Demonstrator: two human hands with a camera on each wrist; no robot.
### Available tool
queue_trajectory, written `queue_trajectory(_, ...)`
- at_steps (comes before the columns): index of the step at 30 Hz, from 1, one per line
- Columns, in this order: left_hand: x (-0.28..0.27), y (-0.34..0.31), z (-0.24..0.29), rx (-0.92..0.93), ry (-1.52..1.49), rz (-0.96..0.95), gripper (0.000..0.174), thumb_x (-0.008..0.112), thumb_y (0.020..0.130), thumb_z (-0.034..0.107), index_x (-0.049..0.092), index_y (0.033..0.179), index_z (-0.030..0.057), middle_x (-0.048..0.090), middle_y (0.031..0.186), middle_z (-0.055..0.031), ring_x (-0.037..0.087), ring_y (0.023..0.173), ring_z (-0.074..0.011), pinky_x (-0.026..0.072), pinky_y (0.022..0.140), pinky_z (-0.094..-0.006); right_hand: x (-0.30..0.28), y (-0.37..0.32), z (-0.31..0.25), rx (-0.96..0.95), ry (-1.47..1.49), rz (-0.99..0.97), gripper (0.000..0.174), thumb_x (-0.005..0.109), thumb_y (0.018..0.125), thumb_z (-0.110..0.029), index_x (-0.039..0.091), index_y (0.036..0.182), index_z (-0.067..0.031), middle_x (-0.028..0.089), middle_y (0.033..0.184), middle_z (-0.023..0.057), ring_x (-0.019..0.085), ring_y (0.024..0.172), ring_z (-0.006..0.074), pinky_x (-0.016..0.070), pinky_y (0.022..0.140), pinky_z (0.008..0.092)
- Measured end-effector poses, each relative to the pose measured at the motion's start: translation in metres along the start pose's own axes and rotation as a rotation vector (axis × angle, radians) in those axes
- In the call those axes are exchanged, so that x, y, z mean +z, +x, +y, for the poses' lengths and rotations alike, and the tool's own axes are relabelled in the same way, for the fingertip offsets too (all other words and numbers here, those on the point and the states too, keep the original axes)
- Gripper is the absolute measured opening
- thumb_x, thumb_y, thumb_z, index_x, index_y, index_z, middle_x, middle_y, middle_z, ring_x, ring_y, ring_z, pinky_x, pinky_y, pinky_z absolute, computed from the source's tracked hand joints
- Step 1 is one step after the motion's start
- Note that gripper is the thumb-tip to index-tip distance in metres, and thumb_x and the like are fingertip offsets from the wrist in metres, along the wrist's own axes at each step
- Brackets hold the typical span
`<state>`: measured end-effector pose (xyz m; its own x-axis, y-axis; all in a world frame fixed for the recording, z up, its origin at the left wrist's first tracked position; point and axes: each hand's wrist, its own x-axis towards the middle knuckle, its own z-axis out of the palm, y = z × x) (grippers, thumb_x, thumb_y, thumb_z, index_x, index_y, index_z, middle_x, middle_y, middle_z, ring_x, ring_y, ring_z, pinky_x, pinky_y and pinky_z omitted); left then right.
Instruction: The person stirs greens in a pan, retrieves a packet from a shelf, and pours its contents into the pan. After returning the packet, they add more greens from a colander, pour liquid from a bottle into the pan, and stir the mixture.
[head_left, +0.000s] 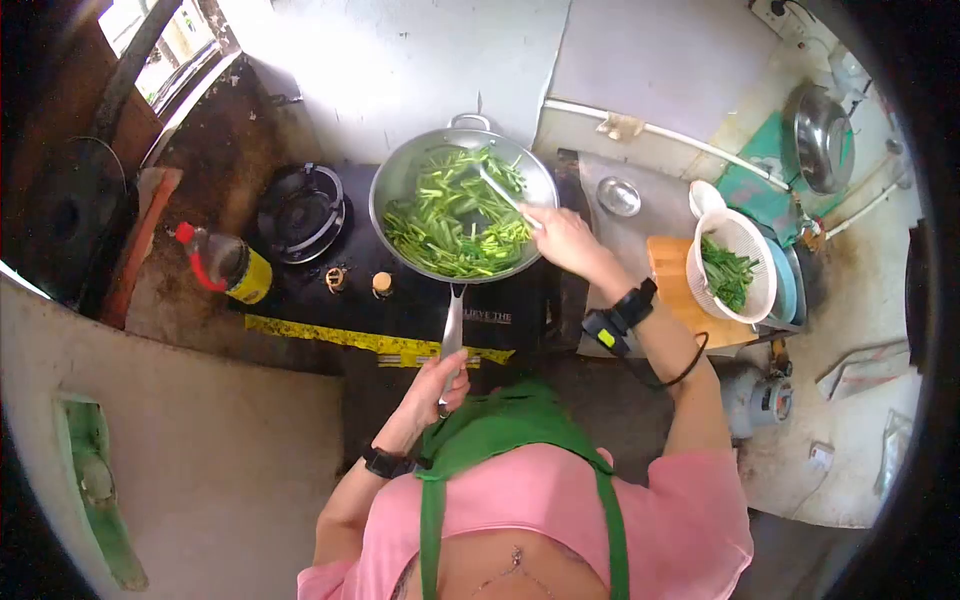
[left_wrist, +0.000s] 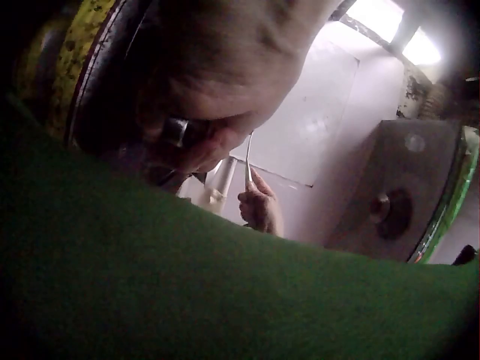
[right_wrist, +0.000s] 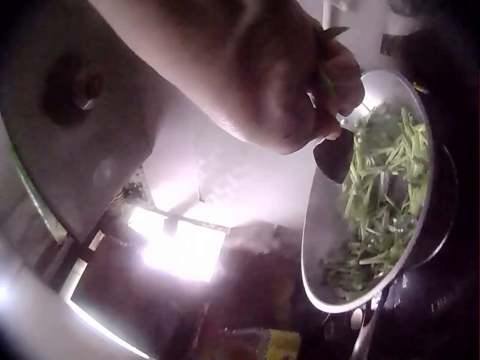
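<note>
Greens point(head_left: 470, 255) are spread in a pan point(head_left: 392, 195) near the stove's point(head_left: 410, 320) right edge. Its handle point(head_left: 454, 325) is gripped by the left hand point(head_left: 434, 386), a spatula point(head_left: 502, 191) by the right hand point(head_left: 570, 243), fingers curled. The front edge is bordered by yellow tape point(head_left: 320, 334), the back by wall point(head_left: 410, 70).

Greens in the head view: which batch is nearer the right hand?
The greens in the pan, where the right hand holds a utensil; the other batch sits in the white basket, farther off.
</note>
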<state>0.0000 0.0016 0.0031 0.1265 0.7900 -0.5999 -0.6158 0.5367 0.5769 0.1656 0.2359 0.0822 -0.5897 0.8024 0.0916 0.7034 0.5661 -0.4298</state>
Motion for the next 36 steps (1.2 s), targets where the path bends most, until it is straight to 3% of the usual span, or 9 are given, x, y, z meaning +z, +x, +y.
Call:
queue_trajectory(3,-0.003,0.001,-0.002,0.015,0.005,-0.043,0.024,0.058,0.088,0.030,0.045,0.081,0.0110,0.041,0.057,0.0019,0.033,0.040,-0.0070,0.0230,0.034,-0.0230,0.010,0.025,0.019,-0.088,0.054,0.131,0.036,0.047,0.081,-0.010,0.058,0.116,-0.0115,0.061,0.090,0.0260,0.061,0.083,0.0404,0.0494,0.076,0.0481)
queue_trajectory(7,-0.006,0.002,-0.003,0.002,-0.041,-0.043,0.025,0.059,0.088,0.031,0.045,0.081,0.0110,0.041,0.057,0.0021,0.032,0.039,-0.0065,0.0225,0.034,-0.0228,0.031,-0.013,0.017,-0.057,0.318,0.051,0.039,0.049,0.081,-0.011,0.055,0.120,-0.0092,0.063,0.093,0.0236,0.062,0.089,0.0370,0.0483,0.077,0.0436)
queue_trajectory(8,-0.007,0.003,-0.002,0.001,-0.050,-0.055,0.025,0.059,0.088,0.031,0.045,0.081,0.0109,0.041,0.057,0.0022,0.032,0.039,-0.0064,0.0223,0.034,-0.0227,0.013,-0.027,0.012,0.091,0.374,-0.150,0.042,0.051,0.080,-0.011,0.054,0.122,-0.0098,0.063,0.094,0.0237,0.063,0.087,0.0352,0.0482,0.075,0.0416)
queue_trajectory(12,-0.004,0.001,0.000,0.013,-0.008,-0.049,0.026,0.059,0.087,0.031,0.045,0.080,0.0108,0.040,0.057,0.0025,0.032,0.039,-0.0061,0.0220,0.034,-0.0224,-0.058,-0.063,-0.003,0.135,0.398,-0.355,0.043,0.053,0.080,-0.014,0.054,0.123,-0.0121,0.063,0.094,0.0238,0.063,0.083,0.0343,0.0480,0.074,0.0409)
queue_trajectory(14,-0.004,0.001,0.001,0.013,-0.018,-0.052,0.026,0.059,0.087,0.031,0.045,0.080,0.0106,0.041,0.056,0.0024,0.033,0.039,-0.0061,0.0219,0.034,-0.0225,-0.084,-0.075,-0.003,-0.107,0.109,-0.275,0.044,0.053,0.079,-0.012,0.055,0.122,-0.0149,0.063,0.092,0.0239,0.063,0.079,0.0356,0.0484,0.073,0.0421)
queue_trajectory(17,-0.005,0.000,0.001,-0.007,-0.034,-0.045,0.026,0.060,0.087,0.031,0.045,0.080,0.0105,0.041,0.056,0.0023,0.033,0.039,-0.0061,0.0223,0.034,-0.0227,-0.094,-0.080,-0.003,-0.069,-0.112,-0.406,0.045,0.051,0.077,-0.010,0.057,0.121,-0.0167,0.062,0.093,0.0235,0.062,0.081,0.0370,0.0484,0.074,0.0446)
queue_trajectory(24,-0.004,-0.001,0.001,0.002,-0.034,-0.038,0.026,0.059,0.087,0.030,0.045,0.080,0.0102,0.042,0.056,0.0021,0.034,0.039,-0.0063,0.0228,0.034,-0.0223,-0.004,-0.006,0.042,-0.054,-0.051,-0.111,0.044,0.050,0.077,-0.009,0.058,0.119,-0.0142,0.062,0.100,0.0215,0.060,0.092,0.0370,0.0482,0.081,0.0441)
queue_trajectory(30,-0.005,0.001,-0.001,-0.016,-0.015,-0.004,0.024,0.057,0.089,0.032,0.049,0.081,0.0117,0.041,0.056,0.0027,0.031,0.038,-0.0061,0.0221,0.032,-0.0216,0.053,0.012,0.022,-0.044,0.367,-0.030,0.043,0.049,0.079,-0.010,0.056,0.121,-0.0115,0.062,0.103,0.0218,0.060,0.096,0.0350,0.0460,0.087,0.0388)
queue_trajectory(36,-0.005,0.002,0.000,0.004,-0.030,-0.026,0.024,0.058,0.089,0.031,0.048,0.082,0.0109,0.042,0.055,0.0024,0.032,0.037,-0.0062,0.0223,0.031,-0.0218,-0.044,-0.039,0.006,-0.106,0.222,-0.309,0.042,0.055,0.077,-0.012,0.057,0.119,-0.0119,0.062,0.098,0.0222,0.062,0.090,0.0358,0.0475,0.082,0.0412)
